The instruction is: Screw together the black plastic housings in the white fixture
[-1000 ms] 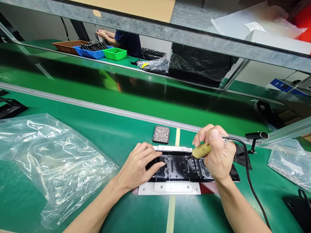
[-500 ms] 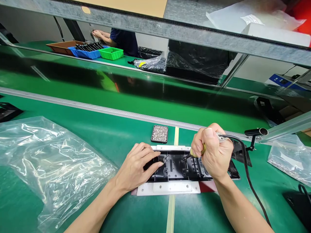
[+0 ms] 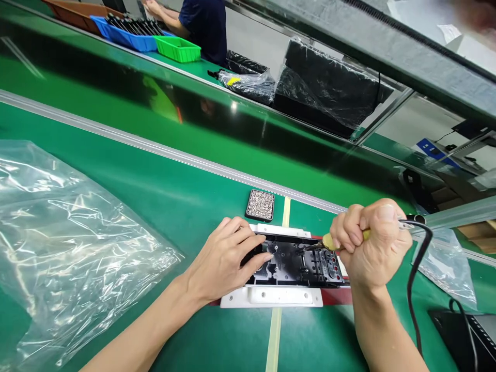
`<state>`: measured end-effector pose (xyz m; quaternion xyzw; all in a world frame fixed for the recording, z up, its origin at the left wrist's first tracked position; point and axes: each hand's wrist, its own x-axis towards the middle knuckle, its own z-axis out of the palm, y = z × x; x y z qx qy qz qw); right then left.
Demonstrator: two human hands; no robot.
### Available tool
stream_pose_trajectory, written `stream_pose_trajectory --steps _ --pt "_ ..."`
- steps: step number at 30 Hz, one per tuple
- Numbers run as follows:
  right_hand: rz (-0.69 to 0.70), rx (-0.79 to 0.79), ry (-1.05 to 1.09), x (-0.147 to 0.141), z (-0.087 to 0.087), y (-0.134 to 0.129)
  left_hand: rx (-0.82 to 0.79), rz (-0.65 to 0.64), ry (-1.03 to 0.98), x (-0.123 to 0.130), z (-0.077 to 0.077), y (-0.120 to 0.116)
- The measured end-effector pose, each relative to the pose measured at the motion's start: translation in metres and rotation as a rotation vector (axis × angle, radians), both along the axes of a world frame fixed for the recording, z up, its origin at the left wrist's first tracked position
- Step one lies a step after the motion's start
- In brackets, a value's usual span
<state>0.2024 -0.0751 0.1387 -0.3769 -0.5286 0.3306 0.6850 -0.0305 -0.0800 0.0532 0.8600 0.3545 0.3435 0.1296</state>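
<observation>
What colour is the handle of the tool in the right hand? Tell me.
Yellowish tan. The handle sticks out of the right hand, clearest in the head view.

A long black plastic housing (image 3: 294,266) lies flat, open side up, in a white fixture (image 3: 271,297) on the green counter (image 3: 174,196), showing ribs, screw posts and small compartments. Its left end sits under the left hand (image 3: 222,261), fingers spread on it. A tool with a yellow grip (image 3: 329,241), fist-held in the right hand (image 3: 372,243), slants down-left, its thin tip touching the housing's middle; a black cable (image 3: 413,279) trails from behind that hand.
</observation>
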Motion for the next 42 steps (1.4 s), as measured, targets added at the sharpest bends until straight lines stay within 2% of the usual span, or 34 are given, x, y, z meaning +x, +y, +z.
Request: stream_pose_trajectory --steps 13,26,32,36,42 --pt "-0.145 -0.028 -0.077 0.018 0.025 -0.004 0.027 0.029 -0.022 0.029 0.013 -0.005" --pt "-0.137 -0.029 -0.083 0.017 0.031 -0.004 0.035 0.045 -0.053 0.035 0.016 -0.004" --pt "-0.054 0.036 -0.079 0.0 0.023 -0.002 0.062 0.044 -0.082 0.022 0.009 -0.006" --pt "0.012 0.043 -0.032 -0.016 0.011 -0.003 0.033 0.016 -0.087 0.004 -0.001 -0.005" --pt "0.036 0.006 0.021 -0.033 -0.004 -0.001 0.011 -0.016 -0.051 -0.022 -0.014 0.0"
